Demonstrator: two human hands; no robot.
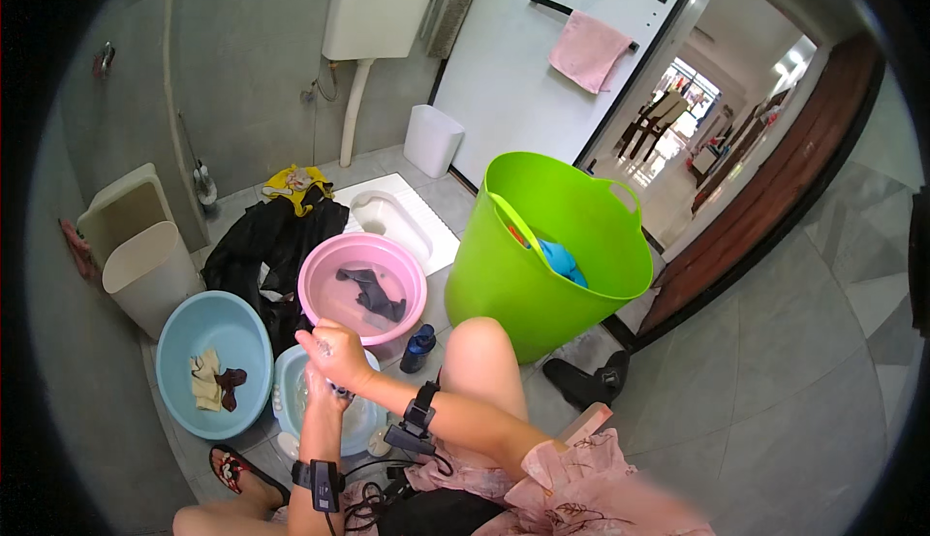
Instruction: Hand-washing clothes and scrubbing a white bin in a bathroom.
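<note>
My right hand (336, 354) is closed in a fist, with suds on it, just above my left hand (323, 389). A small dark wet cloth (341, 392), mostly hidden, is squeezed between the two hands. Under them stands a small pale-blue basin (370, 420) with water in it. Beyond it is a pink basin (310, 296), where a dark grey sock-like cloth (374, 296) lies in water. To the left, a larger blue basin (214, 318) holds a cream cloth (206, 383) and a brown cloth (231, 388).
A tall green tub (479, 296) with clothes inside stands at the right. Near the pink basin are a dark blue bottle (418, 349), a black garment heap (269, 245) and a squat toilet (436, 241). Two bins (149, 267) line the left wall; a doorway (647, 165) opens at right.
</note>
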